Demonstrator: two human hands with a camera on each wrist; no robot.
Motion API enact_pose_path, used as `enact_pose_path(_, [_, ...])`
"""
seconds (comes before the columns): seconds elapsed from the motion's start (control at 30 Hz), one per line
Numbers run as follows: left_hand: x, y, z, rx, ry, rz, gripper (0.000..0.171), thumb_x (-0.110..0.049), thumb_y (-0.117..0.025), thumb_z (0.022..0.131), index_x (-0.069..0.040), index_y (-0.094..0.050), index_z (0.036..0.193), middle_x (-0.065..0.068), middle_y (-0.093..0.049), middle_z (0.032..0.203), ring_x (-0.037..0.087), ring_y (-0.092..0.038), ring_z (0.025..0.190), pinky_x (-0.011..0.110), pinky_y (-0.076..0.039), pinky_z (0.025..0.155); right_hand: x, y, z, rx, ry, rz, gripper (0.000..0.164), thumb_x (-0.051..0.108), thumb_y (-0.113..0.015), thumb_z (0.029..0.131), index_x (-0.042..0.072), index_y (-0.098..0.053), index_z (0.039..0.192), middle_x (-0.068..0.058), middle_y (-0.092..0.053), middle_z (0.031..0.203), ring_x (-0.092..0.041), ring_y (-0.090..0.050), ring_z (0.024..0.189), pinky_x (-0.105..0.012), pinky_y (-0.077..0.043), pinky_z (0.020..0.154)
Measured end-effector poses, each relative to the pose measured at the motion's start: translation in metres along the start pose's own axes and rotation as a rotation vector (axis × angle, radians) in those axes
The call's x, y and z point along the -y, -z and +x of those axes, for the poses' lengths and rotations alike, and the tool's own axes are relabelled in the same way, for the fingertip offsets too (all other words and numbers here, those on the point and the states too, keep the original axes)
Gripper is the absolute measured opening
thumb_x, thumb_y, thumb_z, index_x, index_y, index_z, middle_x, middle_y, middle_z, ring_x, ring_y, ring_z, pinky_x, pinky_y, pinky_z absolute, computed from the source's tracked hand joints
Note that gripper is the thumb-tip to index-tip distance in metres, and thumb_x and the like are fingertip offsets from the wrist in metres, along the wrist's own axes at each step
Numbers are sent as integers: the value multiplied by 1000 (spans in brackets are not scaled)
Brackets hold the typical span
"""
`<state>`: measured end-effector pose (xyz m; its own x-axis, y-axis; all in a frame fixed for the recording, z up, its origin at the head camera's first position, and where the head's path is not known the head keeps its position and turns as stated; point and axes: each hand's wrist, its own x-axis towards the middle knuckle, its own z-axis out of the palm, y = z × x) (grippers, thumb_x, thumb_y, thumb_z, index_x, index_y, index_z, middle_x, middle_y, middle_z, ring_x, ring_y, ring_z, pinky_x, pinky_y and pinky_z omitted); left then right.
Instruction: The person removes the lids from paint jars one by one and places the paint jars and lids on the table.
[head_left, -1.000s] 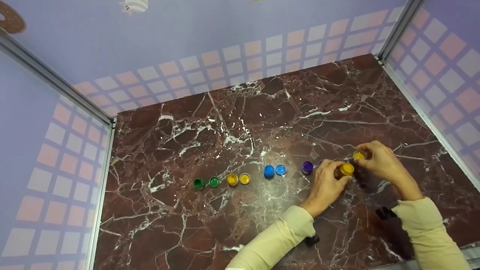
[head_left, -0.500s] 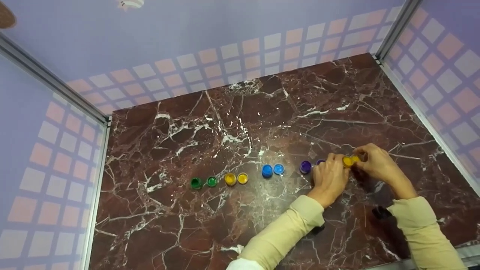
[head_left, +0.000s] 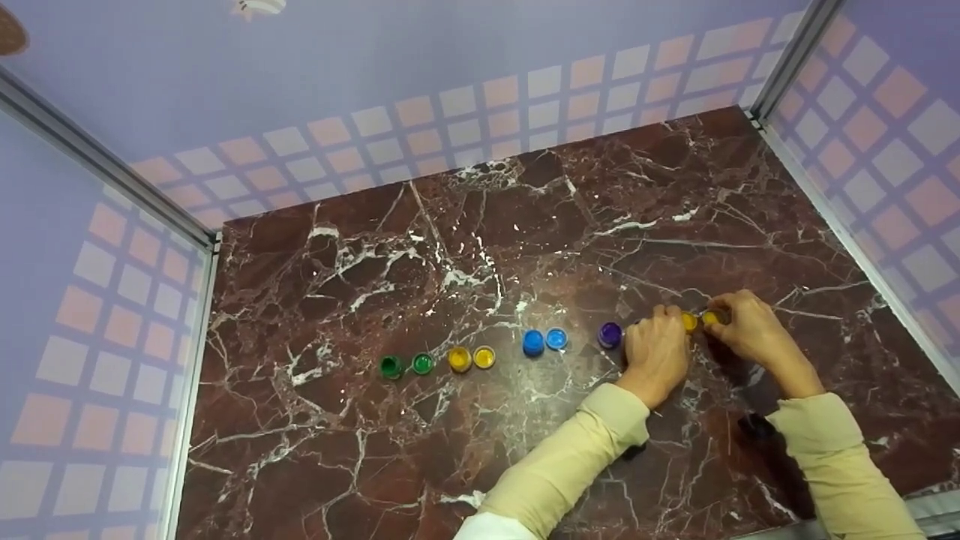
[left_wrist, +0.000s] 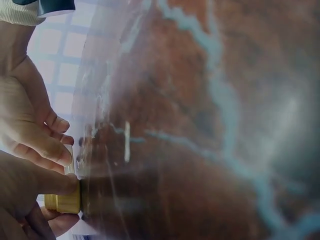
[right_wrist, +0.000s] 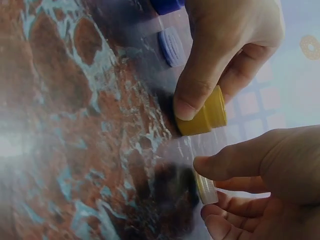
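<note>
My left hand grips a small open yellow paint pot between thumb and fingers, its base right at the marble tabletop in both wrist views. Beside it, my right hand pinches a round lid with a clear ridged rim and a yellow inside, held low over the stone. Left of my left hand stands an open purple pot. Its purple lid lies flat in the right wrist view but is mostly hidden behind my hand in the head view.
Further left along the table runs a row of open pots with lids beside them: blue pot and lid, yellow pot and lid, green pot and lid. Tile-patterned walls enclose the table.
My left hand has turned and lowered the yellow pot to the tabletop. My right hand has shifted slightly left and down with the lid, which now sits close beside the pot.
</note>
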<state>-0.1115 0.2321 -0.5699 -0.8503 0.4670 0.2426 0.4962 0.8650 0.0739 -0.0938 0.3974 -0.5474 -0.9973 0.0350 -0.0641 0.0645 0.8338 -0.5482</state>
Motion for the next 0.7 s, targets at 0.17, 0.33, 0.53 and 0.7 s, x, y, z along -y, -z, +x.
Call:
enact_pose_path(0.17, [-3, -1, 1, 29, 13, 21, 28, -45, -74, 89, -22, -66, 102, -8, -62, 89, 13, -68, 69, 29, -52, 53, -2, -1, 0, -5, -8, 1, 35, 4, -77, 89, -17, -64, 114, -32, -58, 100, -45, -55, 90, -62, -47, 79])
enact_pose_path(0.33, [-5, -2, 3, 36, 9, 48, 26, -44, -72, 90, -23, -64, 103, -8, -62, 89, 12, -68, 69, 28, -52, 52, -5, -2, 1, -26, -6, 0, 35, 3, -77, 88, -17, -64, 114, -31, -59, 98, -43, -54, 88, -59, -46, 77])
enact_pose_path(0.53, [-3, -2, 4, 51, 19, 26, 34, -49, -75, 89, -22, -64, 106, -8, -63, 92, 13, -68, 71, 29, -53, 54, -5, -5, 2, -48, -4, 10, 39, 2, -77, 87, -17, -62, 118, -36, -58, 106, -48, -56, 94, -64, -46, 82])
enact_pose_path(0.7, [0, -1, 3, 61, 24, 7, 39, -51, -75, 89, -22, -62, 110, -7, -62, 96, 13, -68, 71, 28, -53, 54, -3, -5, 3, -50, 2, 15, 46, 1, -77, 85, -20, -58, 122, -40, -57, 109, -51, -56, 97, -67, -46, 85])
